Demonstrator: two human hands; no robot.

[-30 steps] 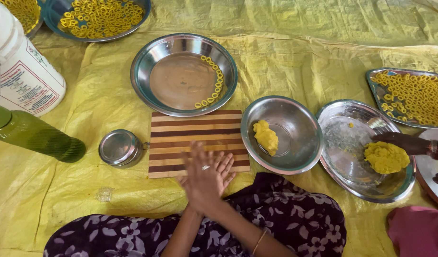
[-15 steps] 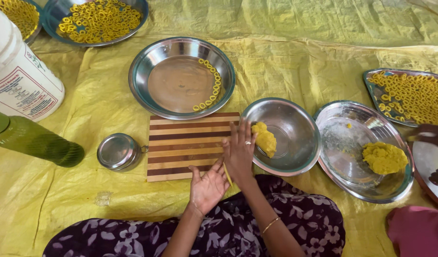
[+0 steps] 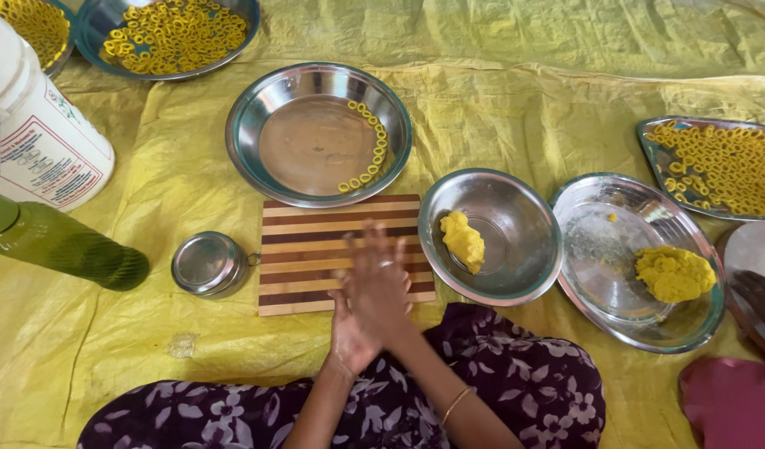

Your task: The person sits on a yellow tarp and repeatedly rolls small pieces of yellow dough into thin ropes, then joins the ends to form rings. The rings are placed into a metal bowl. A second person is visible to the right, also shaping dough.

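The right hand (image 3: pixel 381 278) lies flat, palm down, over the left hand (image 3: pixel 349 331), fingers stretched and blurred; whether anything is pressed between the palms cannot be told. Both hover over the near edge of the striped wooden board (image 3: pixel 316 241), whose far half is bare. Just right of the board, touching its edge, a steel bowl (image 3: pixel 515 204) holds a lump of yellow dough (image 3: pixel 464 241). Beyond the board's far edge sits a wide steel plate (image 3: pixel 266 141) with a short arc of dough rings (image 3: pixel 367 154). A small steel lid (image 3: pixel 206 264) lies just left of the board, a green bottle (image 3: pixel 66 249) further left. All rest on a yellow sheet (image 3: pixel 524 108), with bare room behind the bowl.
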